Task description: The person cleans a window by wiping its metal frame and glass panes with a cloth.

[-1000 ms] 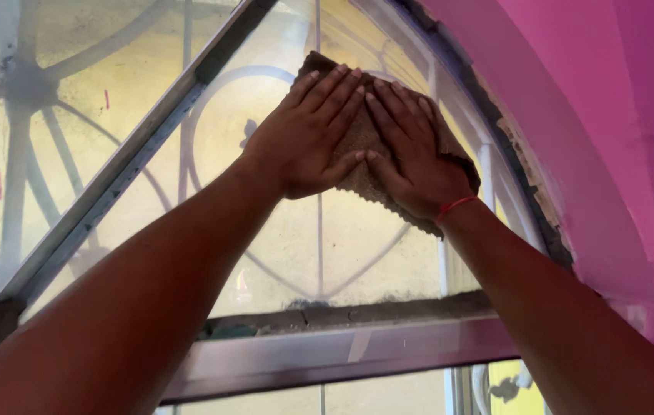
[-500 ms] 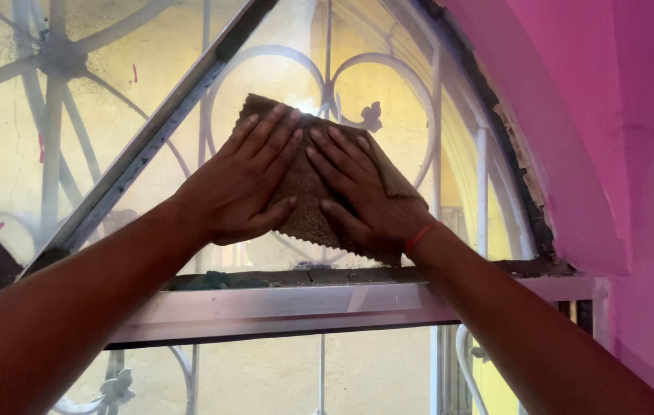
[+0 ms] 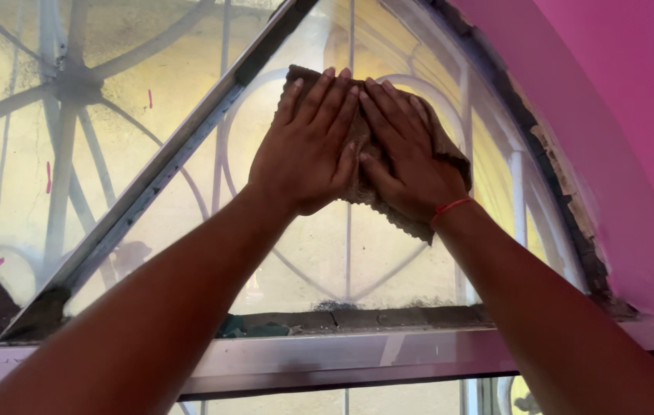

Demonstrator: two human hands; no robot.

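Both my hands press a brown cloth [image 3: 357,138] flat against the frosted glass pane [image 3: 319,253] of an arched window. My left hand [image 3: 307,150] lies on the cloth's left half, fingers spread and pointing up. My right hand [image 3: 407,157] lies beside it on the right half, with a red thread around the wrist. The cloth's edges stick out above the fingertips and below my right palm. Most of the cloth is hidden under the hands.
A metal diagonal bar [image 3: 150,180] divides the arched window. A horizontal metal frame rail [image 3: 327,361] runs below the pane, with dark grime along its upper edge. Curved white ironwork shows behind the glass. A pink wall [image 3: 627,115] borders the arch on the right.
Both hands with the cloth slid down the pane from high up to near the lower rail, then back up to the upper part of the glass.
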